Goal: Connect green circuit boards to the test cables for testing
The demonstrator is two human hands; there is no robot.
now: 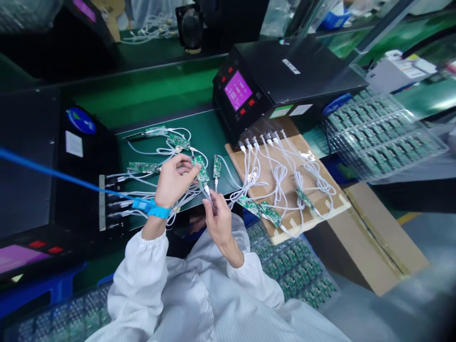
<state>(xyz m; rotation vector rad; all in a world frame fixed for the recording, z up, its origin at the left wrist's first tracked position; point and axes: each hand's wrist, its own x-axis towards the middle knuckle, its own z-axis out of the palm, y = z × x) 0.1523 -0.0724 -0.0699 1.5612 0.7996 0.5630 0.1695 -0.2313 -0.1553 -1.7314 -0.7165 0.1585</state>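
Observation:
My left hand point(178, 178) pinches a green circuit board point(200, 170) by its edges above the bench. At the board's lower end sits a white cable plug point(207, 190), and the fingers of my right hand point(219, 216) are closed on it. Whether the plug is fully seated I cannot tell. A blue wrist strap point(151, 208) circles my left wrist. Beside the held board lies another small board point(217, 167) with a white cable at its lower end. More cabled boards point(142, 167) rest to the left of my hands.
A black tester point(245, 90) with a lit purple screen stands at the back right. White cables run from it over a cardboard sheet point(292, 180) bearing several boards. Trays of boards point(377, 123) are stacked at right. A cardboard box point(377, 237) and another black unit point(32, 156) flank the bench.

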